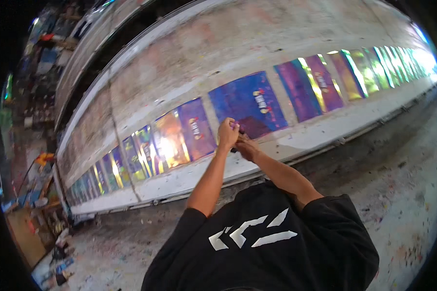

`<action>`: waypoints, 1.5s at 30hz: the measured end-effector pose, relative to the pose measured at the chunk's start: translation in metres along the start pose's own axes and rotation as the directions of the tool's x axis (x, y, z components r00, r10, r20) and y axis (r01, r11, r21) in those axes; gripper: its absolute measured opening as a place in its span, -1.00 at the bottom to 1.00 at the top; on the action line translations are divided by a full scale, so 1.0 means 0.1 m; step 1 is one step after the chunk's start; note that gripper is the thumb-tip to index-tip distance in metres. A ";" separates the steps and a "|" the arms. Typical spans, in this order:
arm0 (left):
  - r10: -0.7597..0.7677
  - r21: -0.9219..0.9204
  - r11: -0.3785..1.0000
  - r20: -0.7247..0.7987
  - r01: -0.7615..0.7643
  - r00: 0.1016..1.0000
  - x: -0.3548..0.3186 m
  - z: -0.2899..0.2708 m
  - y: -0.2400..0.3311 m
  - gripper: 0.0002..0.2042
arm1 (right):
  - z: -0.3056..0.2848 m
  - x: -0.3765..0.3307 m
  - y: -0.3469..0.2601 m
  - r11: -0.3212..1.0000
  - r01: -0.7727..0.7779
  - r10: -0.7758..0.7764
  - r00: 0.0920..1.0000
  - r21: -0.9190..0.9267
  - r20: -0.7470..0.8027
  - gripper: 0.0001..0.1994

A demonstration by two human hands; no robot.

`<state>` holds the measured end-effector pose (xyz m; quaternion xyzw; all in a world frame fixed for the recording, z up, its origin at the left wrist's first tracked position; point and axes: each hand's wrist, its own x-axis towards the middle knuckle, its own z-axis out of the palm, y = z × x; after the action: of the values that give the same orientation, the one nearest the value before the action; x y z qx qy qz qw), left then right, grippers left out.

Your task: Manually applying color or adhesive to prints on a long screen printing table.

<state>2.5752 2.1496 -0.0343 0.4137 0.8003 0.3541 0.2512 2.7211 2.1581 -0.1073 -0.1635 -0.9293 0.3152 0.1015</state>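
Observation:
My left hand and my right hand meet over the near edge of a long table. Both sets of fingers are curled in. Something small and dark shows between and below them, too little of it to name. Just beyond my hands lies a shiny blue-purple sheet with a small printed design on its right part. The lower part of this sheet is darker, with a reddish-purple tone, and my fingers overlap its near edge.
A long row of similar iridescent sheets lies along the table, with one purple sheet to the left and another to the right. A second table stands beyond. Cluttered shelves fill the far left. Stained floor runs along the near side.

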 end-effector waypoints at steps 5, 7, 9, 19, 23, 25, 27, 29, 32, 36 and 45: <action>-0.049 0.084 0.996 0.080 0.042 0.996 0.14 0.44 -0.31 -0.76 | -0.85 -0.44 -0.21 0.743 -0.348 0.155 0.921 0.572 0.358 -0.49; -0.124 0.018 0.992 0.041 0.124 0.991 0.08 0.72 0.03 -0.77 | -1.22 -0.93 0.16 0.732 -0.473 0.334 0.877 0.490 0.346 -0.49; -0.075 -0.021 0.997 0.087 0.077 0.993 0.00 0.95 0.26 -0.78 | -1.60 -1.37 0.44 0.499 -0.291 0.437 0.898 0.816 0.053 -0.54; -0.132 0.125 0.984 0.000 0.131 0.991 0.26 2.26 1.52 -0.51 | -3.08 -1.45 2.35 0.878 -0.462 0.427 0.638 0.125 -0.640 -0.53; -0.315 0.360 0.838 -0.293 0.410 0.903 0.39 2.72 1.61 -0.35 | -2.69 -1.12 2.61 0.890 -0.424 0.355 0.875 -0.166 -0.330 -0.49; -0.449 0.397 0.755 -0.267 0.522 0.853 0.50 2.83 1.77 -0.32 | -2.72 -0.95 2.83 0.904 -0.406 0.342 0.874 -0.132 -0.345 -0.48; -0.583 0.429 0.647 -0.255 0.631 0.771 0.59 2.92 1.85 -0.29 | -2.80 -0.71 3.01 0.927 -0.368 0.322 0.875 -0.066 -0.362 -0.40; -0.666 0.376 0.530 -0.370 0.760 0.647 0.66 3.07 1.90 -0.32 | -2.97 -0.40 3.39 0.925 -0.369 0.322 0.886 -0.087 -0.334 -0.43; -0.687 0.153 0.589 -0.423 0.794 0.591 0.58 3.09 0.95 -0.38 | -3.27 0.19 3.39 0.954 -0.279 0.229 0.912 -0.107 -0.340 -0.47; -0.492 0.051 0.869 -0.007 0.492 0.870 0.67 2.86 1.61 -0.49 | -3.04 -0.08 3.68 0.935 -0.349 0.302 0.876 -0.060 -0.377 -0.39; -0.356 -0.015 0.934 -0.143 0.357 0.924 0.38 2.20 2.11 -0.71 | -2.57 -0.60 2.65 0.956 -0.275 0.249 0.943 -0.097 -0.223 -0.43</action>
<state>2.8099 2.3462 -0.0124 0.2363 0.8800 0.3268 0.2511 2.9146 2.4761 -0.0755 -0.3240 -0.9016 0.2475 0.1448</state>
